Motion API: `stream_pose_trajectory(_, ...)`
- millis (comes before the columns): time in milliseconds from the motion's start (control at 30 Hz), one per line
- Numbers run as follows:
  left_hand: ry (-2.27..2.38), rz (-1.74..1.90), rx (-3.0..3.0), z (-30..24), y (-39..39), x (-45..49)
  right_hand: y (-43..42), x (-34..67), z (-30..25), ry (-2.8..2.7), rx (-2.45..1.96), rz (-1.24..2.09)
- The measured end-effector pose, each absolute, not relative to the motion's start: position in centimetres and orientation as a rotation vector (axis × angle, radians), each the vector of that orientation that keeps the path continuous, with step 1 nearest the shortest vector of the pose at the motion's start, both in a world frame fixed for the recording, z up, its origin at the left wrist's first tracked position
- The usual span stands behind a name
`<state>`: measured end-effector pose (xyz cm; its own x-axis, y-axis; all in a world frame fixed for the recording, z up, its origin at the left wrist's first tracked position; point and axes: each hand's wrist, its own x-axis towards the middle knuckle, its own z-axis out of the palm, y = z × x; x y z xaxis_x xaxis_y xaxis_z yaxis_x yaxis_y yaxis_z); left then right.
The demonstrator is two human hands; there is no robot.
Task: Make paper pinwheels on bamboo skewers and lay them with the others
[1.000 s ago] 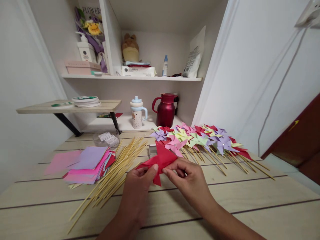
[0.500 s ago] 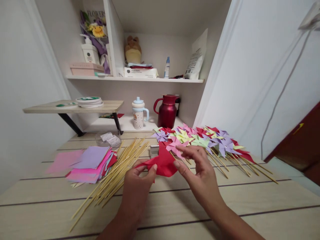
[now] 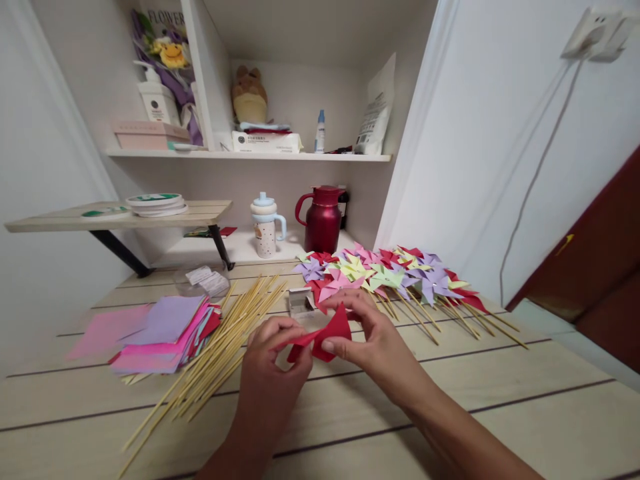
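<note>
A piece of red paper (image 3: 334, 333), bent and partly folded, is held up over the table between my hands. My left hand (image 3: 277, 360) pinches its left side between thumb and fingers. On the right side, my right hand (image 3: 367, 333) has its thumb on the paper's front and its fingers behind, partly hidden. Just beyond the paper sits a small open box (image 3: 301, 303). Finished paper pinwheels (image 3: 390, 277) on sticks lie in a heap behind my right hand. A spread of thin wooden sticks (image 3: 227, 347) lies left of my left hand.
Stacked coloured paper squares (image 3: 167, 323) lie at the left, with a clear round container (image 3: 207, 280) behind them. A small raised shelf (image 3: 210, 212) stands over the back left. A cup (image 3: 265, 227) and a red jug (image 3: 323, 223) stand at the back.
My right hand has moved left and closed on the red paper, which is now bent further between both hands. The view has shifted to the right.
</note>
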<state>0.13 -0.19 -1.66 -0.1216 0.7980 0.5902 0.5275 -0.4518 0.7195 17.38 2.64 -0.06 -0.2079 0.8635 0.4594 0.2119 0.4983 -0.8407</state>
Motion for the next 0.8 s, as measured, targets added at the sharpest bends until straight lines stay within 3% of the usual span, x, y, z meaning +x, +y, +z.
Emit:
stream_pose_trajectory(200, 1.556, 1.593, 1.98, -1.77, -0.25, 0.01, 1.93, 17.4, 0.23, -1.776, -0.876, 0.426)
stream_pose_trajectory(467, 1.455, 1.6, 1.771, -1.73, 0.2, -0.13, 2.67, 16.97, -0.66, -1.574, -0.907, 1.161)
stream_pose_trajectory(800, 1.494, 1.625, 1.942, -1.95, -0.07, -0.03, 2.4, 16.89, 0.11, -1.651, -0.933, 1.051)
